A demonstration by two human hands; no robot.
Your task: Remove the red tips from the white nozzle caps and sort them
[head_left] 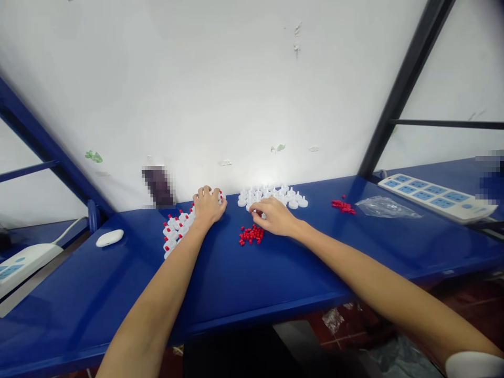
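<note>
My left hand (209, 206) rests over a group of white nozzle caps with red tips (172, 231). Its fingers are spread and bent down, with some red tips showing between forefinger and thumb. My right hand (274, 216) is at the near side of a cluster of plain white nozzle caps (292, 197), its fingers curled towards the thumb. Whatever may be between those fingertips is hidden or too small to name. A pile of small red tips (251, 235) lies just below the right hand on the blue table (244, 283).
Farther right lie a second pile of red tips (343, 206), a clear plastic bag (388, 207) and a power strip (433, 197). A white oval case (109, 238) sits at left, near another power strip (29, 262). A white wall (220, 94) bounds the back.
</note>
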